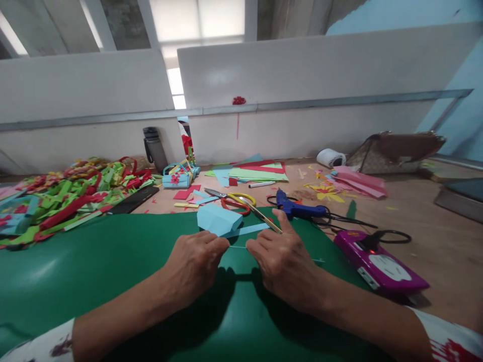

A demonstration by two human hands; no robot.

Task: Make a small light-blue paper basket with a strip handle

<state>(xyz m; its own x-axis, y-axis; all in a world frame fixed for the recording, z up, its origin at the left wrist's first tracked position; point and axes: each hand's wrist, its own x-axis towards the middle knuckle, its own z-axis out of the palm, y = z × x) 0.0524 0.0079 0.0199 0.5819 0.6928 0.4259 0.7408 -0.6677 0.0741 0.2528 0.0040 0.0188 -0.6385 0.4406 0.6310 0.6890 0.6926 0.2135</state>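
Note:
My left hand point(198, 264) and my right hand point(281, 261) are closed a short gap apart above the green mat. A narrow pale blue paper strip point(237, 247) is stretched between them, seen nearly edge-on, and its shadow falls on the mat below. The right index finger points up and away from the strip. Just beyond my hands lie a folded light blue paper piece point(219, 219) and a flat light blue strip point(249, 230). Scissors with red and yellow handles point(236, 199) lie behind these. A slim gold-coloured tool point(268, 220) rests close to my right fingers.
A blue glue gun point(298, 207) with a black cord lies beyond my right hand, and a purple power strip point(381, 264) is at right. Cut paper point(86, 191) is heaped at left beside a phone point(134, 199). A dark bottle point(154, 149) stands behind. Coloured sheets point(260, 173) lie ahead.

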